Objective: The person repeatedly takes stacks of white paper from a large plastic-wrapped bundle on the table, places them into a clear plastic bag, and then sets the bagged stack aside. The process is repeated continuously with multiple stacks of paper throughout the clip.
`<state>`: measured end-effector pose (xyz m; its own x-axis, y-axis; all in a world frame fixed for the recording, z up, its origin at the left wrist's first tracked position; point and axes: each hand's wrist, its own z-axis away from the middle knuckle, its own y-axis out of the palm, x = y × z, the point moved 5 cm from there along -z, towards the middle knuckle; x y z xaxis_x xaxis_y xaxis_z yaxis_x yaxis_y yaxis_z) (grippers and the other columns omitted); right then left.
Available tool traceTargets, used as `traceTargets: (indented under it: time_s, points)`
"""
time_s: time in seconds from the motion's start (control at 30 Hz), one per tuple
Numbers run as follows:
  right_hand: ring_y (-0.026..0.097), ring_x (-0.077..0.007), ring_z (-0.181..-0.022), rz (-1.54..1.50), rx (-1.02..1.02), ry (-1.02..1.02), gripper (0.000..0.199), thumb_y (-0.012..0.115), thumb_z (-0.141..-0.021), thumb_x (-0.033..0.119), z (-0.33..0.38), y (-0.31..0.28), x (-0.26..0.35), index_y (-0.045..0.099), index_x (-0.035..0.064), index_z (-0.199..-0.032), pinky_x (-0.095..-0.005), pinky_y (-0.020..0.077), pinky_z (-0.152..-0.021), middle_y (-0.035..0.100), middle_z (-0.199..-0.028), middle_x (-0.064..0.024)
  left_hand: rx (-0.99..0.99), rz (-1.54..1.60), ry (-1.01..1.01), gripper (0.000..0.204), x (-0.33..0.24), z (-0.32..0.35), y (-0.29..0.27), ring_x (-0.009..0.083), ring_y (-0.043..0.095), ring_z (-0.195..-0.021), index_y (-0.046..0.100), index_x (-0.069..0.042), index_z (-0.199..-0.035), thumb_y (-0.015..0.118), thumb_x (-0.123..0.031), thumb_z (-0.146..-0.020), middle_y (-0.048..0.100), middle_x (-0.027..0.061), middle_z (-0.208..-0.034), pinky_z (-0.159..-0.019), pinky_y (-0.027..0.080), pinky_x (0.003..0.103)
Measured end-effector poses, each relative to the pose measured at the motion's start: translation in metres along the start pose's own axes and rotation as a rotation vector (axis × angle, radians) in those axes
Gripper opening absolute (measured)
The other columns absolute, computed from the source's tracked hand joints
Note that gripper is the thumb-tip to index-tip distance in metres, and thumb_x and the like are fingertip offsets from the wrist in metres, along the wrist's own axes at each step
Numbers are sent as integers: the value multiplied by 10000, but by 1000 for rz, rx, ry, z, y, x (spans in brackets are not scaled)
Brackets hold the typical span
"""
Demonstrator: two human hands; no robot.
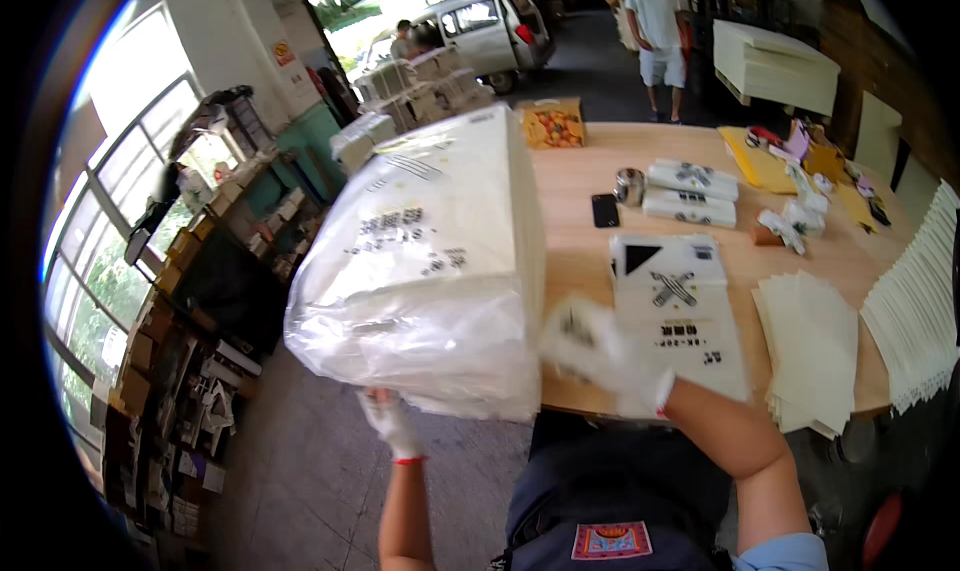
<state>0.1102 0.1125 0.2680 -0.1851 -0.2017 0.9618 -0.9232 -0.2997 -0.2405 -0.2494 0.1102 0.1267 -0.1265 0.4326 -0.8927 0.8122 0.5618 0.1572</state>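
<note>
A big bundle of white flat packs wrapped in clear plastic (430,271) rests partly on the left end of the wooden table (580,186) and hangs over its edge. My left hand (390,421), in a white glove, holds the bundle's lower near corner from below. My right hand (600,346), also gloved and blurred, is at the bundle's right near edge, above a white printed flat bag (680,311) lying on the table; whether it grips anything cannot be told.
A stack of cream sheets (810,351) lies at the right, with fanned white sheets (915,311) beyond. A black phone (605,211), metal cup (629,186), white packs (690,193) and an orange-printed box (552,124) sit farther back. A person (657,31) stands behind the table. Cluttered shelves (190,301) line the left.
</note>
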Motion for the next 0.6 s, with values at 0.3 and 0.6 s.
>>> traceTargets:
  time_s: [0.3, 0.6]
  points:
    - [607, -127, -618, -161, -118, 811, 274, 570, -891, 319, 227, 8, -208, 587, 56, -967, -259, 487, -583, 654, -762, -64, 1070, -412, 21, 170, 69, 240, 198, 257, 629, -816, 606, -62, -939, 627, -208, -853, 632, 133, -879, -708, 492, 335]
    - [608, -128, -637, -273, -407, 858, 297, 555, -900, 313, 276, -9, -203, 583, 39, -1011, -252, 494, -589, 654, -780, -75, 1435, -690, 368, 171, 64, 304, 351, 287, 561, -897, 628, -121, -842, 635, -278, -776, 600, 78, -929, -763, 449, 411]
